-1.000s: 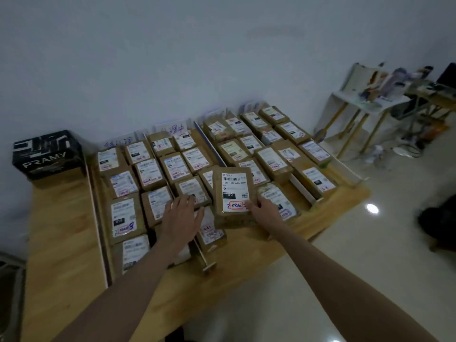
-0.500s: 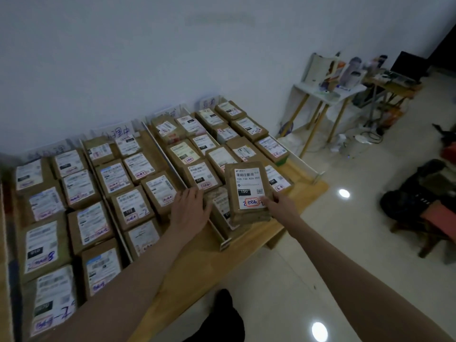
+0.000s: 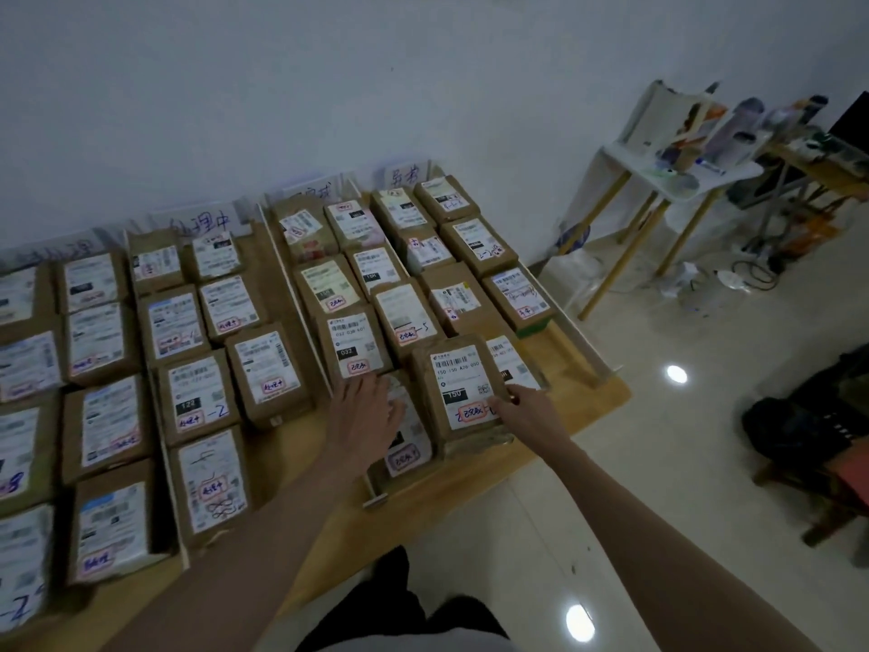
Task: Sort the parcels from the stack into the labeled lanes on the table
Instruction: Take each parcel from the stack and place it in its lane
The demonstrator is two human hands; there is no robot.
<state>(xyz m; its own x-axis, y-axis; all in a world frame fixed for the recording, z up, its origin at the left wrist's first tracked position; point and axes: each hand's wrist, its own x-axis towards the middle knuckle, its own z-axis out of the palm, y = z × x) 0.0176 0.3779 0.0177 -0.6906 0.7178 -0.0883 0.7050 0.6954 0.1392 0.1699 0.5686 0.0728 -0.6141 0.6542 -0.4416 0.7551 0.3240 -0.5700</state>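
Brown cardboard parcels with white shipping labels fill the lanes on the wooden table (image 3: 475,477). My right hand (image 3: 526,409) holds the near right corner of a parcel (image 3: 458,390) whose label reads 150, low over the front of the third lane. My left hand (image 3: 364,411) rests flat with straight fingers on the neighbouring parcel (image 3: 406,447) at the lane's front. White dividers (image 3: 301,294) separate the lanes. Handwritten lane signs (image 3: 202,223) stand along the wall.
The table's right edge has a white rail (image 3: 585,336). A white side table (image 3: 667,176) with bottles and clutter stands to the right. Dark bags (image 3: 799,416) lie on the tiled floor. My legs (image 3: 399,604) are at the table's front.
The view has swung to the right along the table. My right hand has carried the 150 parcel rightward and lowered it toward the third lane's front. My left hand followed beside it.
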